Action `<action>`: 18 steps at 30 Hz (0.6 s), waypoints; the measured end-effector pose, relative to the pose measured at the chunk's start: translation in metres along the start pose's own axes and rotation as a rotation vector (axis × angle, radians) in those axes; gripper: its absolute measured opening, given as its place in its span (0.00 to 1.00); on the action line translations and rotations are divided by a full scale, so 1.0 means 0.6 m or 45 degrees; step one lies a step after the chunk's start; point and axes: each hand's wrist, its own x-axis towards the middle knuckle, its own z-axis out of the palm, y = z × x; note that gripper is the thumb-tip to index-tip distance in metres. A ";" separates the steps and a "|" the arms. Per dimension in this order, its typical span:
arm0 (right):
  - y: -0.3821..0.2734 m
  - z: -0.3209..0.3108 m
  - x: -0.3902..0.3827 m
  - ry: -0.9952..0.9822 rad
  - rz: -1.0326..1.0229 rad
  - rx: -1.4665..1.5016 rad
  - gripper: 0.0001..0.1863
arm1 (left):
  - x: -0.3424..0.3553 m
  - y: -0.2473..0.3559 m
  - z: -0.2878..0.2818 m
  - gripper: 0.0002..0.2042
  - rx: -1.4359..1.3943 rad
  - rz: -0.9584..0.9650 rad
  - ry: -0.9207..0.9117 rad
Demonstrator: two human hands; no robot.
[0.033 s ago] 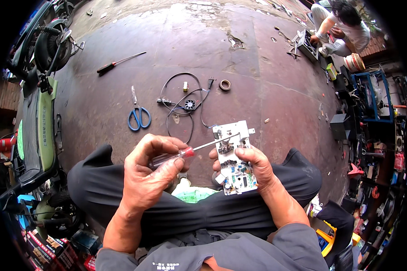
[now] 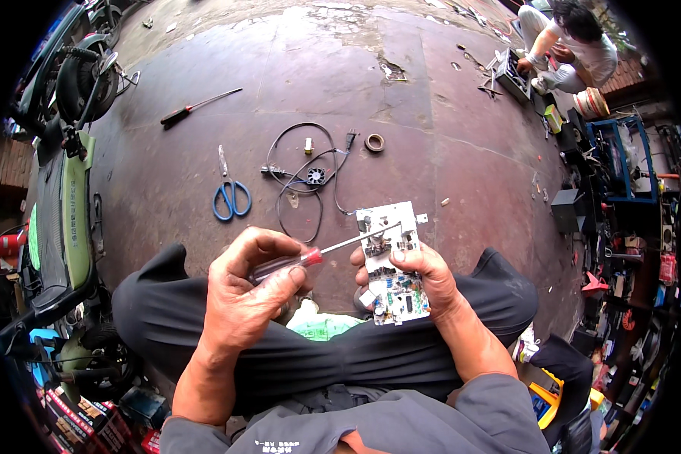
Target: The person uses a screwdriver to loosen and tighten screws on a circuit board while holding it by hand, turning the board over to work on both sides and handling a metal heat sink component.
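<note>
My left hand (image 2: pixel 242 295) is closed around a screwdriver (image 2: pixel 312 258) with a clear and red handle. Its metal shaft reaches right, and the tip lies over the upper part of a circuit board (image 2: pixel 401 286); whether it touches cannot be made out. My right hand (image 2: pixel 437 281) grips that board by its sides, thumb on the face and fingers partly hidden behind. White plates and small electronic parts cover the board. Beyond it on the floor lie a black cable (image 2: pixel 280 136) with a plug, a small fan (image 2: pixel 315 175) and blue-handled scissors (image 2: pixel 231 199).
A long screwdriver (image 2: pixel 176 116) and a tape roll (image 2: pixel 374 142) lie farther off on the floor. Green scooters (image 2: pixel 76 204) stand at left. Crowded shelves and a blue frame (image 2: pixel 620 163) line the right. Another person (image 2: pixel 575 49) crouches at far right beside a metal toolbox (image 2: pixel 513 79).
</note>
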 end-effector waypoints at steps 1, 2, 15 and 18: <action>-0.007 0.001 -0.002 0.004 0.022 -0.005 0.25 | 0.001 0.005 -0.006 0.11 0.037 -0.137 -0.018; -0.010 0.001 -0.005 -0.006 0.006 -0.014 0.25 | 0.001 0.008 -0.012 0.11 0.076 -0.274 -0.037; -0.010 0.013 -0.007 -0.066 -0.026 -0.316 0.20 | 0.004 -0.018 -0.033 0.15 0.132 -0.227 0.016; -0.011 0.014 -0.016 -0.139 0.037 -0.244 0.20 | 0.009 -0.025 -0.044 0.15 0.154 -0.211 -0.046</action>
